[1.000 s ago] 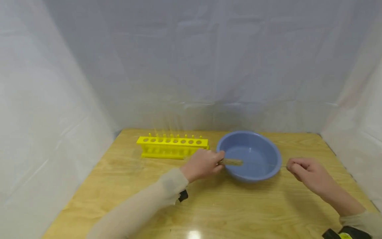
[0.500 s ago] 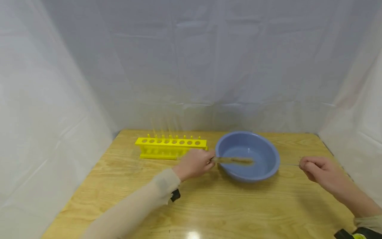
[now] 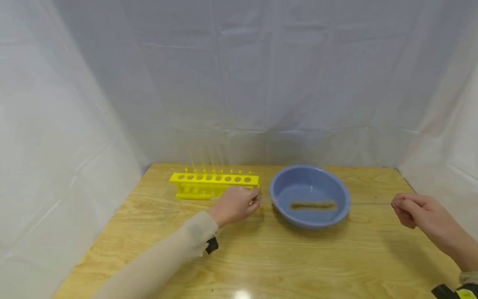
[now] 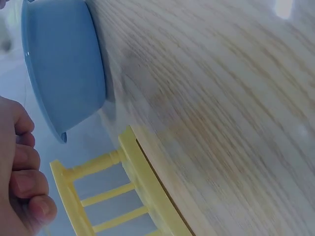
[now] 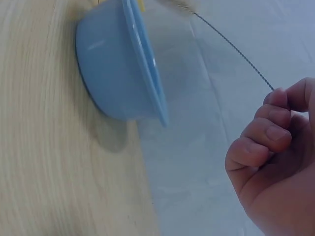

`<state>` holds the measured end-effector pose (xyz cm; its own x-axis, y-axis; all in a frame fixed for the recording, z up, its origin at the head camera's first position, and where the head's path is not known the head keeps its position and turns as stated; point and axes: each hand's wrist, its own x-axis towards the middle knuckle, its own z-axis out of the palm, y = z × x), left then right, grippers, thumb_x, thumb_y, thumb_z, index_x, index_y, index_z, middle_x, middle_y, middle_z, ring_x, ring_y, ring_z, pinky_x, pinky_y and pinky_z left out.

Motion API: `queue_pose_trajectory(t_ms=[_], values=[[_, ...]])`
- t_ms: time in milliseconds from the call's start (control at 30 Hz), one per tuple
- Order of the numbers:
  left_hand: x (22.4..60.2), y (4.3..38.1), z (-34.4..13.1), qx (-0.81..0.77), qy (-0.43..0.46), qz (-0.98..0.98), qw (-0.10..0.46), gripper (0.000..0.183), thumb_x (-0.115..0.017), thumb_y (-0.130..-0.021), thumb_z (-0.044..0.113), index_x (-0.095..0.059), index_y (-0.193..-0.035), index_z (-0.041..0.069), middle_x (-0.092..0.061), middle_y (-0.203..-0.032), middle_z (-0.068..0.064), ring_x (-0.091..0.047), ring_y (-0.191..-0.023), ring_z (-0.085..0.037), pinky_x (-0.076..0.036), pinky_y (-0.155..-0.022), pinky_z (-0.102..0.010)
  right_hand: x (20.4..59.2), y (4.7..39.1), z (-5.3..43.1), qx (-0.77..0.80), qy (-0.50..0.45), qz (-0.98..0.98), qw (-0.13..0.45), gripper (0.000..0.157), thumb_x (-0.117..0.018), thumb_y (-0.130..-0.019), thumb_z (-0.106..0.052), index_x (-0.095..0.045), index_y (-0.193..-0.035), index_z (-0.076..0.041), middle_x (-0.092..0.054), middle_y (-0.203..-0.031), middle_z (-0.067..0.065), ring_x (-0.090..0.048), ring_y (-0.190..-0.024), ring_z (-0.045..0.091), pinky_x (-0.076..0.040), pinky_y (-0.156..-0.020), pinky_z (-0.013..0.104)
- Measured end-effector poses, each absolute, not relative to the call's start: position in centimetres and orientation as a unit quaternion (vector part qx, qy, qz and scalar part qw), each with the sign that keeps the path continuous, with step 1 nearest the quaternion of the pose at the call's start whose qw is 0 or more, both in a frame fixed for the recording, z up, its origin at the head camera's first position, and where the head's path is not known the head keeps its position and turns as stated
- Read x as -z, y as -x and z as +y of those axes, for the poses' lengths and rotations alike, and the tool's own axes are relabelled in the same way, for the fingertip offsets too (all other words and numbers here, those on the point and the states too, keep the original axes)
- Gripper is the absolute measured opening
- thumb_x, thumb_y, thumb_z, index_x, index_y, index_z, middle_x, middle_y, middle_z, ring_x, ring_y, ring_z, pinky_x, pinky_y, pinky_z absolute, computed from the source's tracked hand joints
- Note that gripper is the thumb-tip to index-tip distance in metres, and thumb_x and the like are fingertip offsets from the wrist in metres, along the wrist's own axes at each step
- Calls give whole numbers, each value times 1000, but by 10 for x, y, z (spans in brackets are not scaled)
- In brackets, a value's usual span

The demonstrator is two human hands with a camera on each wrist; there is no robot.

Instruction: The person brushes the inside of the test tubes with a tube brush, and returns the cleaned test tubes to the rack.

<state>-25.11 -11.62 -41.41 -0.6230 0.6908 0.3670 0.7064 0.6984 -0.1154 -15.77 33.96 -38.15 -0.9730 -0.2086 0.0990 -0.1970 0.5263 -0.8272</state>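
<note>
A tube brush with brown bristles point(image 3: 313, 205) hangs level above the blue basin point(image 3: 337, 220). My right hand point(image 3: 422, 216), right of the basin, pinches its thin twisted-wire handle point(image 5: 236, 49) between thumb and forefinger, other fingers curled. My left hand point(image 3: 236, 204) stays in front of the yellow test tube rack point(image 3: 214, 179), with fingers curled. It grips what looks like a clear test tube, barely visible, pointing toward the brush. In the left wrist view, the curled left hand point(image 4: 19, 172) hides most of it. A gap separates the left fingers from the bristles.
Several clear test tubes point(image 3: 203, 160) stand at the back left of the rack, faint against the sheet. Pale plastic sheeting point(image 3: 239, 83) walls the back and both sides of the wooden table point(image 3: 298, 265).
My right hand has moved right, drawing the brush along with it. My left hand has shifted slightly left. The bristles, at first beside the left fingers, now hang apart from them over the basin.
</note>
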Motion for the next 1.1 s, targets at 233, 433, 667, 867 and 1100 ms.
queue_pose_trajectory(t_ms=[233, 433, 667, 867, 1100], values=[[410, 248, -113, 4, 378, -906, 193, 14, -61, -96, 26, -63, -83, 22, -51, -58, 13, -39, -46, 0, -32, -42, -16, 394, 165, 341, 473, 99, 875, -14, 48, -35, -111, -30, -46, -79, 5, -35, -60, 9, -38, -51, 28, -34, -52, 34], [408, 247, -106, 4, 367, -910, 192, 15, -61, -95, 25, -62, -80, 20, -48, -56, 11, -37, -45, -2, -30, -41, -18, 402, 171, 331, 480, 78, 874, -14, 42, -37, -111, -27, -55, -87, 4, -40, -63, 4, -40, -55, 23, -35, -54, 32], [409, 248, -101, 6, 366, -907, 208, 18, -60, -93, 22, -58, -75, 19, -40, -52, 9, -30, -43, -3, -22, -38, -19, 414, 177, 313, 473, 71, 878, -18, 40, -39, -110, -28, -60, -93, 2, -43, -61, 2, -43, -53, 20, -38, -53, 32], [410, 249, -97, -13, 364, -905, 219, 15, -61, -90, 22, -58, -76, 19, -40, -52, 9, -30, -43, -3, -21, -37, -20, 419, 179, 305, 480, 74, 874, -2, 42, -40, -110, -31, -59, -92, 2, -43, -61, 0, -42, -52, 19, -39, -53, 32], [407, 248, -92, -59, 368, -894, 248, 10, -63, -89, 25, -63, -81, 19, -49, -57, 9, -34, -43, -4, -25, -36, -20, 421, 178, 303, 483, 66, 873, 6, 42, -41, -110, -30, -60, -97, 5, -44, -61, -1, -43, -52, 17, -40, -53, 32]])
